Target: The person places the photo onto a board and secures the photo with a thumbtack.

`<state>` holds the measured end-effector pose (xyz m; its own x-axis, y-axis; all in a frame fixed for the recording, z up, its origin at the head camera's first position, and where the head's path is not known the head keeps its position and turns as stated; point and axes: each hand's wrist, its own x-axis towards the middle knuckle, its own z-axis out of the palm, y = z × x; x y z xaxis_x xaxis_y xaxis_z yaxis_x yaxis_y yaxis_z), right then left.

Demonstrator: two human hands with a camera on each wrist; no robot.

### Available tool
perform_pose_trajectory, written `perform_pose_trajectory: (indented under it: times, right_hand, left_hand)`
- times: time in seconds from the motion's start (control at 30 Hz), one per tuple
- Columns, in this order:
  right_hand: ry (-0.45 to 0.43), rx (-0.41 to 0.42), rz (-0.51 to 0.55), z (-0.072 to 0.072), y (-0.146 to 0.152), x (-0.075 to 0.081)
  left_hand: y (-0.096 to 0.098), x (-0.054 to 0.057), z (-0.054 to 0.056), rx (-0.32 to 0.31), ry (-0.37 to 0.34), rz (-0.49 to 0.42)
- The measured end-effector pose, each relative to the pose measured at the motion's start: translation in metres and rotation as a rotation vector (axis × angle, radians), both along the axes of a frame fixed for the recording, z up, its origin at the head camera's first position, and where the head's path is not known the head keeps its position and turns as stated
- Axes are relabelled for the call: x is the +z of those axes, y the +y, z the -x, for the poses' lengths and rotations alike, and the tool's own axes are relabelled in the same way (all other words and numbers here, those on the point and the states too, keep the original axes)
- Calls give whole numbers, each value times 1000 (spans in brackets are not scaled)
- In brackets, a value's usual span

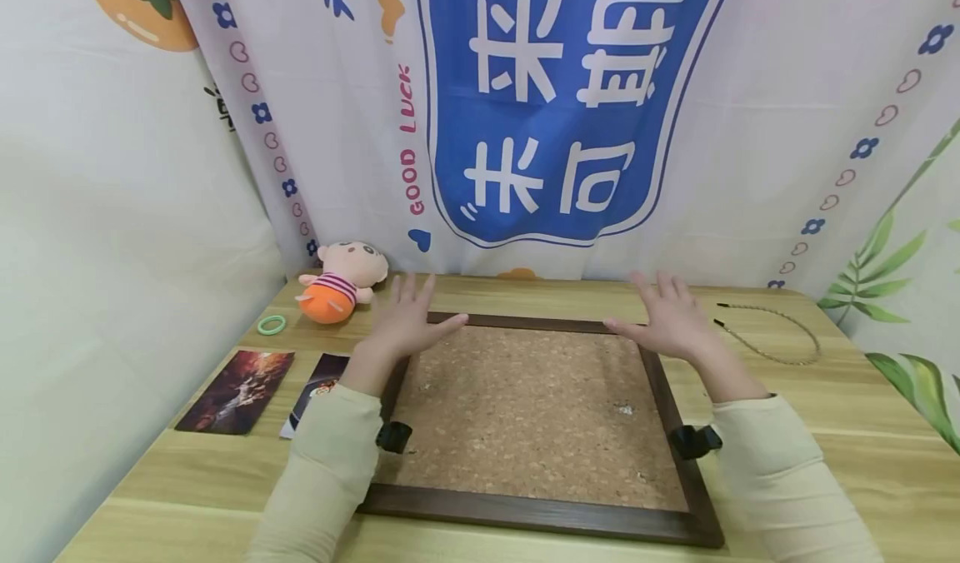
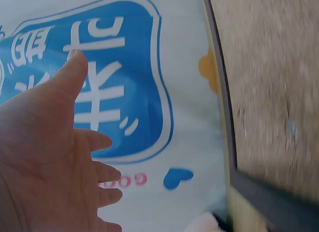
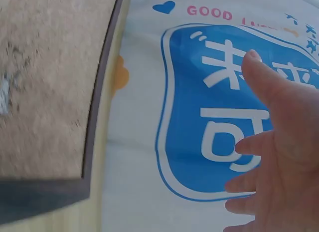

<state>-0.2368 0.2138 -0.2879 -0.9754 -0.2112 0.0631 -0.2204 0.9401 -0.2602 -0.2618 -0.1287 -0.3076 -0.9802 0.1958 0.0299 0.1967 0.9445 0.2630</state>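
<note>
A cork board (image 1: 525, 413) in a dark wooden frame lies flat on the table, with a few small silvery marks on its surface. Over its far left corner I hold my left hand (image 1: 405, 321), fingers spread and thumb pointing inward, gripping nothing. My right hand (image 1: 671, 321) is raised in the same way over the far right corner, also holding nothing. Both wrist views show straight fingers: the left hand (image 2: 55, 152) and the right hand (image 3: 279, 142) stand apart from the board's frame. Each forearm partly covers a side of the frame.
Left of the board are a plush doll (image 1: 341, 284), a green ring (image 1: 272, 325), a dark reddish picture card (image 1: 238, 392) and a second card (image 1: 318, 388) partly behind my left sleeve. A braided cord (image 1: 780, 334) lies at the right. A printed curtain (image 1: 360, 130) hangs behind the table.
</note>
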Motion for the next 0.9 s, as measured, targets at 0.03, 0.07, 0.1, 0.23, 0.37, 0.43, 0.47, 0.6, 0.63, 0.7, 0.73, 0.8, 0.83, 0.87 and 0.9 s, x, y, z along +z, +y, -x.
perform_pose_trajectory:
  times: [0.03, 0.07, 0.1, 0.23, 0.37, 0.43, 0.47, 0.6, 0.63, 0.7, 0.73, 0.8, 0.83, 0.87, 0.9]
  right_hand:
    - [2, 1, -6, -1, 2, 2]
    - [0, 1, -3, -2, 5, 4]
    - [1, 2, 0, -4, 8, 6]
    - [27, 9, 40, -8, 20, 8]
    - [70, 39, 109, -11, 34, -1]
    - [91, 63, 146, -12, 41, -10]
    - [101, 72, 162, -12, 44, -15]
    - [100, 80, 234, -14, 58, -35]
    - [92, 74, 252, -14, 62, -40]
    - [73, 57, 291, -16, 69, -47]
    - [65, 49, 312, -17, 72, -51]
    - [63, 44, 343, -17, 79, -58]
    - [66, 41, 352, -17, 81, -62]
    - [70, 36, 364, -17, 84, -66]
    - [77, 30, 369, -17, 86, -70]
  left_hand:
    - [-4, 1, -1, 8, 3, 2]
    - [-9, 2, -1, 14, 6, 1]
    - [-14, 3, -2, 22, 8, -5]
    - [-34, 4, -4, 52, 37, -30]
    - [-57, -4, -6, 83, 89, -77]
    - [-69, -10, -8, 96, 110, -106]
    - [-75, -14, -9, 99, 118, -125]
    - [-96, -29, -13, 89, 157, -206]
    - [-101, -35, -12, 80, 177, -228]
    - [-108, -40, -15, 67, 182, -274]
    - [-112, -43, -16, 62, 177, -299]
    - [-120, -47, -18, 61, 139, -359]
    - [-124, -49, -19, 73, 98, -405]
    - [-127, -48, -22, 94, 53, -428]
    - [-132, -50, -23, 112, 18, -448]
